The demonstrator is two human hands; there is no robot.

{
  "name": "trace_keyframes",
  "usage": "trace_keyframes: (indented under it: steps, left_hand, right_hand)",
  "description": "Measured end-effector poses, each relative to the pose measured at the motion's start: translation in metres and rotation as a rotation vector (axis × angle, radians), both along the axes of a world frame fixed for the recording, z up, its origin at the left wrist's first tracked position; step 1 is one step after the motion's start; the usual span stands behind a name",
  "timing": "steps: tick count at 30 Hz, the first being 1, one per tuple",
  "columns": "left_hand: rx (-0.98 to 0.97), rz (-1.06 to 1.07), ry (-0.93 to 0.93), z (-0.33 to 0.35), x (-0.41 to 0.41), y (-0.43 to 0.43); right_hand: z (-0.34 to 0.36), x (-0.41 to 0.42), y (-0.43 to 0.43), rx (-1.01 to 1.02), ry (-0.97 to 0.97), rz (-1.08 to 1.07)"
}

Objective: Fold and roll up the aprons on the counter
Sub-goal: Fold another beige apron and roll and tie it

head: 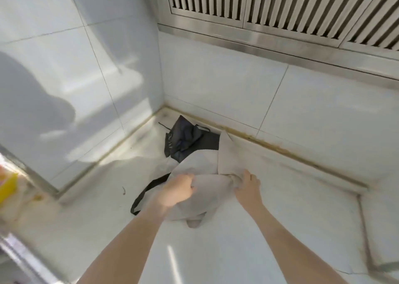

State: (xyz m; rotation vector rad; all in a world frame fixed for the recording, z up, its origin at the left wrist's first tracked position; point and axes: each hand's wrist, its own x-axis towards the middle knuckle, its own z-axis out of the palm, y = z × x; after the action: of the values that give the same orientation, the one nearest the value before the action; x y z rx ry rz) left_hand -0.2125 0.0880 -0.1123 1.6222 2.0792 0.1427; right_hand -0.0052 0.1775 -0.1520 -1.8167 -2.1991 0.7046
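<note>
Cloth bunched between both hands on the white counter (280,208); the left hand (179,189) has its fingers curled tight round a gathered fold of the pale apron (207,182), knuckles up; the right hand (248,186), just beside it, pinches the neighbouring gather, fingers closed on the fabric; the stretch between the two grips humps up off the surface. Beyond the grip, towards the corner of the tiled wall (237,85), a dark apron (185,139) lies crumpled, its near edge under the pale one (touching, no gap). Left of the left-hand grip a black strap (146,194) trails across the counter and loops back. Far to the left, at the edge of view, sits a yellow object (7,186); too blurred to tell whether it is a box or what it holds.
</note>
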Motion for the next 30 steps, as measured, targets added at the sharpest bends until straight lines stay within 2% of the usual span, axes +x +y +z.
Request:
trace_keyframes:
  steps: [2, 5, 7, 13, 16, 19, 22, 24, 28, 30]
  left_hand:
    - [0.044, 0.009, -0.023, 0.007, -0.006, 0.008]
    - [0.092, -0.012, -0.056, 0.013, -0.004, 0.012]
    - [0.133, -0.021, -0.049, 0.015, 0.006, 0.008]
    - [0.265, -0.034, -0.083, 0.046, 0.051, 0.004]
    - [0.405, -0.013, -0.108, 0.085, 0.084, 0.002]
    - [0.463, -0.121, -0.205, 0.125, 0.12, -0.009]
    - [0.415, -0.242, -0.257, 0.157, 0.162, -0.048]
    - [0.427, -0.291, -0.256, 0.171, 0.188, -0.076]
    - [0.569, -0.394, -0.211, 0.19, 0.227, -0.14]
    - [0.522, -0.422, -0.181, 0.195, 0.244, -0.183]
  right_hand:
    - [-0.004, 0.002, 0.009, 0.123, -0.111, -0.064]
    - [0.0, -0.001, 0.024, 0.163, -0.217, -0.067]
    - [0.006, -0.006, 0.028, 0.223, -0.072, -0.067]
    - [0.094, -0.004, -0.013, 0.087, 0.781, -0.232]
    - [0.144, 0.027, -0.041, 0.014, 1.01, -0.306]
    - [0.179, 0.068, -0.072, -0.015, 1.102, -0.318]
    - [0.203, 0.116, -0.121, -0.009, 1.165, -0.246]
    - [0.213, 0.144, -0.15, -0.005, 1.174, -0.181]
    - [0.225, 0.197, -0.215, -0.02, 1.249, -0.073]
    - [0.223, 0.219, -0.249, -0.068, 1.225, -0.03]
